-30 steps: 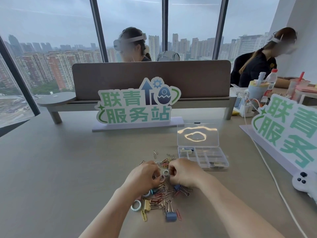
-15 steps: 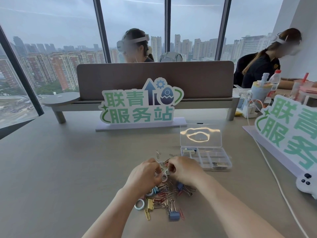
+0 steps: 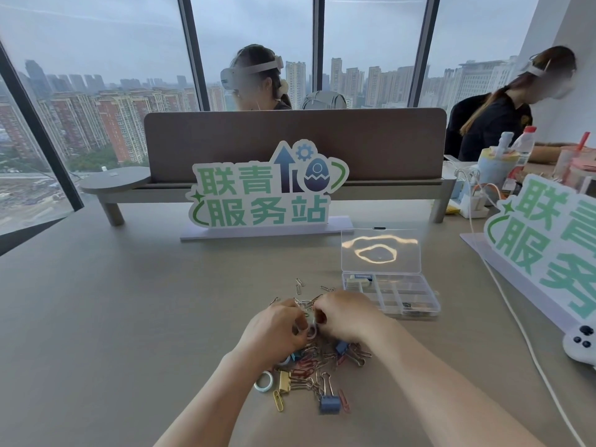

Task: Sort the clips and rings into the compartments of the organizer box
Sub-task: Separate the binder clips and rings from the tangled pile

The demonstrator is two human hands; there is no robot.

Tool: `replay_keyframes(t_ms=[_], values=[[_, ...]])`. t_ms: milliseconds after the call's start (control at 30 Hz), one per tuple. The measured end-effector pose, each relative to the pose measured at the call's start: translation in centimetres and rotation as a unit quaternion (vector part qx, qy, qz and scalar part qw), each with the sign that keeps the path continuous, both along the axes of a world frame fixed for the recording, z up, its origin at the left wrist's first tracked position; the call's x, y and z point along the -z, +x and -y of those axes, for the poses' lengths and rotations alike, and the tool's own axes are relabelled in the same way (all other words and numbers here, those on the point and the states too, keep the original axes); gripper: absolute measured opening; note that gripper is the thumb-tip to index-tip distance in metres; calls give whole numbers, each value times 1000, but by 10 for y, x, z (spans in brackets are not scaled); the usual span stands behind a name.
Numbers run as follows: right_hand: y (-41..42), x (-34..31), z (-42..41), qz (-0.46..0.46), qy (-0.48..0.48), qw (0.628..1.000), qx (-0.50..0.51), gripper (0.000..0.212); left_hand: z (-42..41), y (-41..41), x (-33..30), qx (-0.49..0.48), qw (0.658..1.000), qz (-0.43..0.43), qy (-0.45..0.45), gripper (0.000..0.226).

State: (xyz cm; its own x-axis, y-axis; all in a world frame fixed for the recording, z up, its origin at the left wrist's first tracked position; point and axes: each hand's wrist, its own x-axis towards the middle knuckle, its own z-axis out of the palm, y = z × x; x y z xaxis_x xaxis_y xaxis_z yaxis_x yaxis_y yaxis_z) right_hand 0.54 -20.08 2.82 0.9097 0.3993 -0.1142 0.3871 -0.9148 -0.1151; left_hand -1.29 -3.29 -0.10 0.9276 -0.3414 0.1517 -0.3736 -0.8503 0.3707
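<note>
**Hands meet over the clips**

Left hand and right hand curl their fingers together around a pale ring. Clips lie just below the fingers; the open box sits right of them.

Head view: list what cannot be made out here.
- What the left hand and right hand pinch: fingers cover it.
- Contents of the organizer box: too small.
- Clips in the pile under the hands: hidden.
- White controller: cut off by the right edge.
</note>
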Motion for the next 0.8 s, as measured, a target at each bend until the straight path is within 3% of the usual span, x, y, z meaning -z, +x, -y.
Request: replay_keyframes(t_ms=[333,567,800], values=[[-7,6,3,38,17,999,-9,21,-2,-6,-9,-20,1000,11,18,16],[-8,10,6,14,93,996,4,9,2,-8,-11,-25,1000,4,11,16],[-12,9,-1,-3,93,995,-23,12,-3,-8,-8,-22,1000,5,10,16]])
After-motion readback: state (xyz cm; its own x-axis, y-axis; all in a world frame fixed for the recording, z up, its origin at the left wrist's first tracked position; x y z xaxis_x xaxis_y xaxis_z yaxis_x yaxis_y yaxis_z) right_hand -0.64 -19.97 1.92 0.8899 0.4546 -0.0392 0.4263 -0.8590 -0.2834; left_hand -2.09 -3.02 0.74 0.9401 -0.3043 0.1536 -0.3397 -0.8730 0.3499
